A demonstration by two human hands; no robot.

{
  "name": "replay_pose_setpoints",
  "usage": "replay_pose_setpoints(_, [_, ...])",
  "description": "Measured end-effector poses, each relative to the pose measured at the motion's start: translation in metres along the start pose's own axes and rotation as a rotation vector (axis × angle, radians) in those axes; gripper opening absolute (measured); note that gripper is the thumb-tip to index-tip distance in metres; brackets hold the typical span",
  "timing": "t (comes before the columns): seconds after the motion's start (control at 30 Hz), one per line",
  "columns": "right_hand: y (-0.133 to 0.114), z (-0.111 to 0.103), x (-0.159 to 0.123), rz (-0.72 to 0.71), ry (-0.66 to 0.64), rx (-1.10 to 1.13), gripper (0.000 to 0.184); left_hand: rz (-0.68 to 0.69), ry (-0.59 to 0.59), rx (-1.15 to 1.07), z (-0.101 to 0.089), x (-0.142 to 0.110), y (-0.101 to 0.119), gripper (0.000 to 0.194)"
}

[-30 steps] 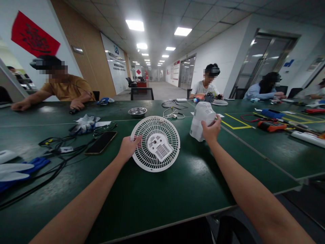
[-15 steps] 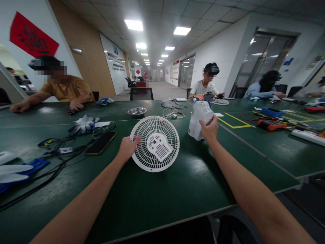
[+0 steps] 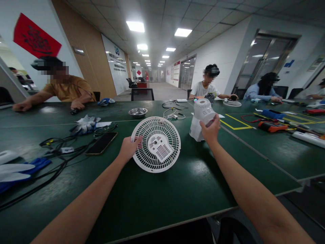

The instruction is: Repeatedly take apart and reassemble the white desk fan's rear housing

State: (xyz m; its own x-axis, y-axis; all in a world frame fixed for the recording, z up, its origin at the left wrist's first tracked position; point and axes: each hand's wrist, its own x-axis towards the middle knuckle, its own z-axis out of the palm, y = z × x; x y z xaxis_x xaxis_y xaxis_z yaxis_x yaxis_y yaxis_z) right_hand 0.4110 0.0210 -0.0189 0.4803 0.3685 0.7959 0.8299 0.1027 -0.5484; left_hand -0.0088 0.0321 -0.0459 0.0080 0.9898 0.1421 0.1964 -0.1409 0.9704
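Observation:
My left hand (image 3: 129, 148) grips the left rim of a round white fan grille (image 3: 158, 149), thumb over its slotted face and the other fingers behind it. The grille is tilted toward me above the green table, and a vented plate sits at its centre. To the right, my right hand (image 3: 211, 128) is closed around a white plastic fan housing (image 3: 200, 125) with slots near its top. The housing is roughly upright and leans slightly. Grille and housing are apart. A black phone (image 3: 102, 143) lies left of my left hand.
Behind the grille stand a metal bowl (image 3: 137, 112) and a white cable (image 3: 175, 115). Gloves (image 3: 85, 125) and black cables (image 3: 63, 159) lie to the left. An orange multimeter (image 3: 273, 126) is at the right. Several people sit around the green table (image 3: 162, 200).
Both hands keep hold of the grille and the housing, and the housing's top tilts slightly to the right. Across the table, a co-worker's hand has moved over another white grille.

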Motion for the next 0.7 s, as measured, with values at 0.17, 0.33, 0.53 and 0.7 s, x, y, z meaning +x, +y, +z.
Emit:
replay_pose_setpoints(0.17, [-0.023,-0.011,-0.003,-0.154,0.11,0.066,0.083,0.006,0.018,-0.007,0.001,-0.001,0.003,0.026])
replay_pose_setpoints(0.33, [-0.062,-0.011,-0.029,-0.21,-0.153,0.221,0.079,0.031,-0.004,0.0,0.001,-0.003,0.004,0.028])
replay_pose_setpoints(0.53, [-0.075,0.012,-0.065,-0.107,-0.509,0.151,0.069,0.009,-0.028,0.004,-0.001,0.0,0.001,0.027])
replay_pose_setpoints(0.7, [-0.057,0.025,-0.07,-0.031,-0.664,-0.019,0.063,0.005,-0.031,0.003,-0.001,0.0,0.0,0.029])
